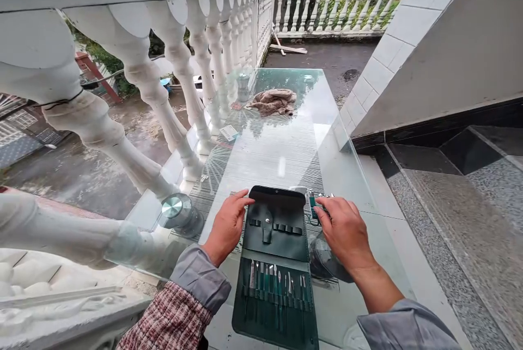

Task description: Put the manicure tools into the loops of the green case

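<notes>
A dark green manicure case (267, 254) lies unfolded on the glass tabletop. Several slim metal tools with green handles (279, 290) sit in the loops of its lower half, while the small loops and strap (267, 224) of the upper half hold nothing. My left hand (229, 224) is at the case's upper left edge, fingers stretched out and touching it. Just right of the case, my right hand (345, 230) has its thumb and forefinger at a green and silver nail clipper (312, 203). Other small metal pieces beside it are partly hidden by my fingers.
A crumpled brown cloth (273, 102) and a small card (229, 132) lie farther along the glass table (343, 159). Round table supports (182, 213) show through the glass. A white balustrade (171, 66) runs along the left; stone steps (461, 192) rise at right.
</notes>
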### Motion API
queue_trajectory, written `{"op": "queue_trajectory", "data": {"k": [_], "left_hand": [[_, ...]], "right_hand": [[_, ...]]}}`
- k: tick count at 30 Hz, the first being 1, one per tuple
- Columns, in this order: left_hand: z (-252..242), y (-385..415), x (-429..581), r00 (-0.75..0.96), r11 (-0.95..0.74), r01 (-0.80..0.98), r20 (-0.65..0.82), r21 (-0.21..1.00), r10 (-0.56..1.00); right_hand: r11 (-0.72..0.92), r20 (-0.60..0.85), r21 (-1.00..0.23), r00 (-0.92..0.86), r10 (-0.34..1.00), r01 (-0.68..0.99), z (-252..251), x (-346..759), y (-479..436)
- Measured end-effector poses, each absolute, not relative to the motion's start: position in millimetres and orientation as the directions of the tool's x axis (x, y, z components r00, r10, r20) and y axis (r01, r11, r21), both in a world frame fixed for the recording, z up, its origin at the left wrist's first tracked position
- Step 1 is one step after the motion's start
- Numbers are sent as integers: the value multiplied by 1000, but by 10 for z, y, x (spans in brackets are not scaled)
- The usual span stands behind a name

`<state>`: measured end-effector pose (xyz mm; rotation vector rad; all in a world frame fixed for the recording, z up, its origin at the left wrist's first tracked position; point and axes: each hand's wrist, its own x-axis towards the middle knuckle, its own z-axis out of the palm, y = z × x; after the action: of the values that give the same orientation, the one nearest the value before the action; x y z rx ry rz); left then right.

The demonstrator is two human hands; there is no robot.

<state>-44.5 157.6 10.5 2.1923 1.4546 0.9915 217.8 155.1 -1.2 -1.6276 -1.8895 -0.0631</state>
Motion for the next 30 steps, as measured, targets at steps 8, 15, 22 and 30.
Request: {"op": "queue_trajectory", "data": {"k": [8, 15, 22, 30], "left_hand": [[109, 1529, -456, 272, -422, 624, 323, 658, 906], [74, 1404, -378, 223, -375, 721, 316, 583, 922], [88, 1347, -321, 258, -401, 834, 375, 379, 891], [80, 1395, -247, 443, -533, 817, 353, 220, 824]], "right_hand": [[172, 446, -244, -47, 894, 954, -89, 2108, 1597], [99, 382, -296, 23, 924, 950, -97, 2088, 1622], [-146, 119, -695, 312, 943, 704, 27, 2117, 1641], [-66, -230, -930, 431, 873, -361, 284, 2389, 1596]]}}
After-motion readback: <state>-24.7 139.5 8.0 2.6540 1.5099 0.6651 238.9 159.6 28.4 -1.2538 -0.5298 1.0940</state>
